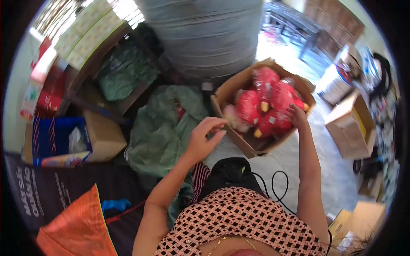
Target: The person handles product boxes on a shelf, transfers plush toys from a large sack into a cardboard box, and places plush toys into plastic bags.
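Note:
A worn cardboard box (245, 147) stands on the floor in front of me. Inside it lie several red stuffed items (248, 107) with yellow parts, wrapped in clear plastic. My right hand (298, 116) reaches over the box's right side, its fingers spread against the red bundles; their tips are partly blurred. Just outside the left edge of the box is my left hand (206, 135), thumb and fingers apart, with nothing in it. A crumpled green plastic sack (164, 132) is on the floor to the left of that hand.
A large grey cylinder (205, 38) rises behind the box. On the left are a cardboard box with a blue lining (104, 136), a shelf with green-white cartons (92, 32), and an orange sheet (79, 224). Another open box (348, 128) stands right. A black cable (279, 187) lies nearby.

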Demonstrator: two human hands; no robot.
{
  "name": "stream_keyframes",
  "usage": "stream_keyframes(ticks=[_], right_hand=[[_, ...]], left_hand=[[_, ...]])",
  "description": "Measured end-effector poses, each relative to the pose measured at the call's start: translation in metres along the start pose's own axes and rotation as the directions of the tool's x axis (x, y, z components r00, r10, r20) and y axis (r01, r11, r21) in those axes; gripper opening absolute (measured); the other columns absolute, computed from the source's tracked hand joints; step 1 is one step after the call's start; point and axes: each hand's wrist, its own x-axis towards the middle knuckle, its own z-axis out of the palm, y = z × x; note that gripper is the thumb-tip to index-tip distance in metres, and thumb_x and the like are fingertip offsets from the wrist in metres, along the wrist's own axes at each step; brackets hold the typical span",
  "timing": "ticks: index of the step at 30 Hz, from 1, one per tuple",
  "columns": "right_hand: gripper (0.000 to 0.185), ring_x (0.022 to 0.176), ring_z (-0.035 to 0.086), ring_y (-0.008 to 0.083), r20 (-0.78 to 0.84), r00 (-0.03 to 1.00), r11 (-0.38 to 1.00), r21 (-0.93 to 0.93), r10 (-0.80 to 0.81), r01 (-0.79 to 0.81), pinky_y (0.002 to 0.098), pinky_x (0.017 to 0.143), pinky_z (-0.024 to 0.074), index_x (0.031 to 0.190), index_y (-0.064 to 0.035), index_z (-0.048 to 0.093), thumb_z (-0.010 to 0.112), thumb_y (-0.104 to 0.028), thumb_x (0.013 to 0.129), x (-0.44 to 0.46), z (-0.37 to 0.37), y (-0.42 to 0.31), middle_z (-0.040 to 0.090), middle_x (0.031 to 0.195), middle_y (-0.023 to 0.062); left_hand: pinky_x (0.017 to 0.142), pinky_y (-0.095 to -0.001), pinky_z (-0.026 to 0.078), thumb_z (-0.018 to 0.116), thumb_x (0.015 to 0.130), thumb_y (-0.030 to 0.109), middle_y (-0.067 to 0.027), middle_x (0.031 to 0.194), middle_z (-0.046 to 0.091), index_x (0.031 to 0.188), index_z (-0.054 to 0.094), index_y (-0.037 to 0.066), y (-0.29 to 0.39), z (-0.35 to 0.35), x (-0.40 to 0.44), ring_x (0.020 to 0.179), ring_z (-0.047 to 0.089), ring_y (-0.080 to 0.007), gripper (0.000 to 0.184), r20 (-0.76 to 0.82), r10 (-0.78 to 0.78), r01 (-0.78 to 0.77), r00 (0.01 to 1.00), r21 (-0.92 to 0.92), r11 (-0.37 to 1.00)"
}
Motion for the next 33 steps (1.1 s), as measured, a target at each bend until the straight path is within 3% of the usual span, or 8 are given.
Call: stream_keyframes(ticks=[5,7,9,20,24,25,29,33], right_hand=[[0.026,0.071,0.059,0.0156,0.39,0.921,0.953,-0.28,0.006,0.112,0.0288,0.062,0.0474,0.106,-0.0097,0.057,0.056,-0.028,0.087,0.08,0.128,0.062,0.061,0.09,0.0011],[0.028,0.074,0.059,0.0147,0.239,0.967,0.954,-0.3,0.088,-0.013,0.0285,0.066,0.0481,0.108,-0.0086,0.059,0.056,-0.026,0.087,0.07,0.219,0.078,0.061,0.094,0.0028],[0.034,0.078,0.059,0.0144,0.407,0.893,0.899,-0.438,0.193,0.005,0.0287,0.07,0.0487,0.114,-0.0072,0.058,0.057,-0.026,0.087,0.099,0.278,0.113,0.062,0.098,0.0043],[0.04,0.088,0.062,0.0174,0.486,0.707,0.736,-0.673,0.514,-0.071,0.0291,0.077,0.0484,0.124,-0.004,0.053,0.055,-0.022,0.089,0.191,0.453,0.339,0.064,0.104,0.0081],[0.034,0.081,0.063,0.019,0.39,0.749,0.748,-0.63,0.536,-0.208,0.0294,0.073,0.0503,0.122,0.0,0.053,0.052,-0.012,0.089,0.209,0.482,0.397,0.065,0.1,0.0107],[0.034,0.081,0.063,0.0191,0.362,0.762,0.706,-0.687,0.536,-0.17,0.0296,0.073,0.0505,0.122,0.0001,0.053,0.052,-0.011,0.09,0.206,0.493,0.398,0.065,0.1,0.0107],[0.035,0.078,0.061,0.0157,0.38,0.729,0.658,-0.742,0.569,-0.126,0.027,0.068,0.0487,0.122,-0.0002,0.053,0.051,-0.018,0.092,0.199,0.499,0.407,0.065,0.098,0.0093],[0.036,0.079,0.061,0.0148,0.301,0.724,0.636,-0.734,0.621,-0.24,0.027,0.069,0.0484,0.123,-0.0018,0.053,0.051,-0.019,0.091,0.198,0.485,0.412,0.065,0.097,0.0092]], left_hand=[[0.083,-0.028,0.047,0.058,0.089,0.014,-0.0076,0.105,0.064,0.114,0.06,0.004,-0.24,-0.053,-0.043,0.096,0.061,-0.0169,0.027,-0.066,-0.43,0.43,0.9,-0.011,0.903],[0.082,-0.0296,0.048,0.057,0.089,0.016,-0.0087,0.105,0.065,0.114,0.06,0.005,-0.307,-0.087,-0.049,0.094,0.062,-0.0178,0.027,-0.093,-0.518,0.518,0.85,-0.021,0.855],[0.081,-0.0323,0.048,0.056,0.09,0.019,-0.0103,0.105,0.066,0.113,0.06,0.006,-0.367,-0.119,-0.054,0.091,0.063,-0.0201,0.027,-0.135,-0.601,0.599,0.788,-0.059,0.799],[0.08,-0.0423,0.046,0.049,0.09,0.026,-0.0188,0.105,0.063,0.118,0.055,0.005,-0.691,-0.134,0.029,0.094,0.06,-0.0345,0.035,-0.317,-0.697,0.742,0.643,0.031,0.67],[0.082,-0.0474,0.044,0.055,0.083,0.031,-0.0237,0.101,0.061,0.11,0.056,-0.001,-0.709,-0.217,0.043,0.093,0.056,-0.0428,0.041,-0.651,-0.585,0.805,0.485,0.071,0.588],[0.08,-0.0485,0.045,0.055,0.082,0.028,-0.0223,0.1,0.062,0.102,0.059,-0.001,-0.74,-0.235,0.035,0.089,0.057,-0.0419,0.036,-0.891,-0.109,0.718,0.441,0.277,0.638],[0.087,-0.0504,0.041,0.058,0.08,0.033,-0.0246,0.117,0.055,0.115,0.055,0.001,-0.731,-0.34,0.005,0.103,0.053,-0.0397,0.048,-0.683,-0.677,0.952,0.274,0.091,0.294],[0.09,-0.0493,0.041,0.058,0.081,0.037,-0.0237,0.118,0.055,0.12,0.054,0.004,-0.762,-0.323,-0.014,0.106,0.054,-0.0395,0.052,-0.445,-0.715,0.833,0.54,0.408,0.375]])
